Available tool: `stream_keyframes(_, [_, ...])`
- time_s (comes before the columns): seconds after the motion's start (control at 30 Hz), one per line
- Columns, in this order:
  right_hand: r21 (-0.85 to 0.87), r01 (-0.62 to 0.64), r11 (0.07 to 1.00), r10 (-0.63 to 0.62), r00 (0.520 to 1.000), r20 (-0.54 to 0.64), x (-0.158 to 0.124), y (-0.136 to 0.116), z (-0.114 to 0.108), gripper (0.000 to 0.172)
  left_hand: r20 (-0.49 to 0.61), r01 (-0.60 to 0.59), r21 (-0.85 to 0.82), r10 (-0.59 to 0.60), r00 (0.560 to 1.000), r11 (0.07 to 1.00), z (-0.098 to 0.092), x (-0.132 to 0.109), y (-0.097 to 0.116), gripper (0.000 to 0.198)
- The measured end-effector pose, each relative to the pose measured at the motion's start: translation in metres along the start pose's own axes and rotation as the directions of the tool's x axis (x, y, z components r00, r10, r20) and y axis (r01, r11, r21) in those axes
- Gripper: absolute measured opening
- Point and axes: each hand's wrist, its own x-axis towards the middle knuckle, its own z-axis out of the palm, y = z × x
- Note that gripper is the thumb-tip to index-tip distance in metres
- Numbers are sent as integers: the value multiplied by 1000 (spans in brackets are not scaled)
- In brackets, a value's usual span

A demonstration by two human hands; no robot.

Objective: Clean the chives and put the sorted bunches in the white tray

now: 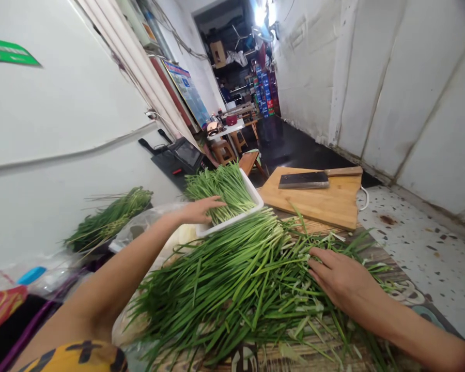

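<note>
A large heap of long green stalks (217, 279) with pale ends covers the wooden-patterned table. My left hand (203, 211) reaches over the near left edge of a white tray (257, 198), its fingers apart above the green stalks in the tray (222, 188). Nothing shows in its fingers. Over on the right, my right hand (335, 271) lies on loose leaves and trimmings at the heap's right side. Its fingertips are down among the leaves, and what they hold, if anything, is hidden.
A cleaver (304, 180) lies on a wooden cutting board (313, 201) behind the heap. At the left are another green bundle (108, 219) and plastic bags (139, 227). Farther back stand a white table (228, 129), stools and stacked boxes (262, 90).
</note>
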Motion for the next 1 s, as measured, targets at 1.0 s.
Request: stream_keyframes(1.0, [-55,-123,991,128,985,118,8,-7,-3,17,-190,36,-504,-152,970,863,43,42,39,60])
